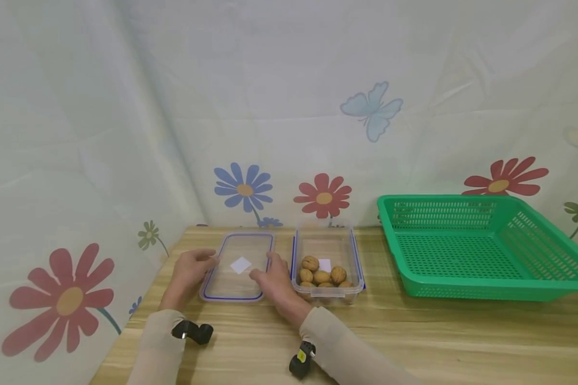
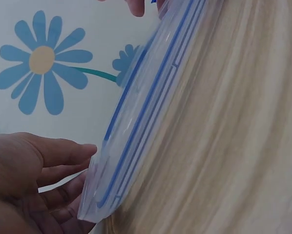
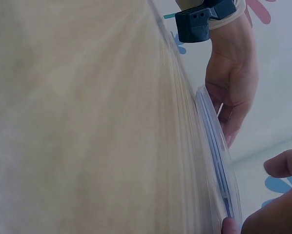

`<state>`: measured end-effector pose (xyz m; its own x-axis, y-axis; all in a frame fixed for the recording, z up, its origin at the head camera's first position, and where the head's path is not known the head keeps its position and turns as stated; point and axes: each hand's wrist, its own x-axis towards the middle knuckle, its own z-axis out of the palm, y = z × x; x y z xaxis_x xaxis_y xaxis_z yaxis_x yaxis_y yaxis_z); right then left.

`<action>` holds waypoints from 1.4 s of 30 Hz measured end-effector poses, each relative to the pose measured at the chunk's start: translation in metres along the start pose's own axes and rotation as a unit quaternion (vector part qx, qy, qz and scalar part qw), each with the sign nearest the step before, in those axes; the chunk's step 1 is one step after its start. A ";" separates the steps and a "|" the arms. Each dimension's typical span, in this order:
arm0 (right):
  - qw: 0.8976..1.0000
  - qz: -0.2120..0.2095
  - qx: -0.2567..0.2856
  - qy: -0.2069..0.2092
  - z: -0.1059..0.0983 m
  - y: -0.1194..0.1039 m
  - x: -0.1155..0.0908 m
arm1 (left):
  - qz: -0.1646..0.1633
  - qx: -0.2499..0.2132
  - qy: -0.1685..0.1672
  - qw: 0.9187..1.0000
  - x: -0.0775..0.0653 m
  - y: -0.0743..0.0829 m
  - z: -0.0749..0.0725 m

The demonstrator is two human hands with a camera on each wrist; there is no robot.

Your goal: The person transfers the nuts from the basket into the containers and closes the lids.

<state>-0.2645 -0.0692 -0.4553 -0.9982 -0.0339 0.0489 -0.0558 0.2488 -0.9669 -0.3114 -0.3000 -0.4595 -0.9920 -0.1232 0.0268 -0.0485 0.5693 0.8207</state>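
Observation:
A clear plastic lid with a blue seal and a white label lies on the wooden table at the left. At its left edge my left hand touches the rim with relaxed fingers, as the left wrist view shows. My right hand is at the opposite edge, its thumb raised off the lid and a fingertip against the rim. Right of that hand stands a clear container with several walnuts at its near end and a white label.
A large green plastic basket stands on the right of the wooden table. Behind the table hangs a pale curtain printed with flowers and a butterfly. The lid and the container stand close side by side.

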 end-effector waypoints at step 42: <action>0.998 -0.059 0.024 -0.020 -0.055 -0.054 0.000 | 0.056 -0.054 0.035 0.996 -0.012 0.051 -0.015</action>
<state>-0.2631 -0.0290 -0.3893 -0.9833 -0.0982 0.1533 -0.1700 0.1935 -0.9663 -0.3005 -0.2816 -0.4092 -0.9797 -0.1229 0.1587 0.0786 0.4928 0.8666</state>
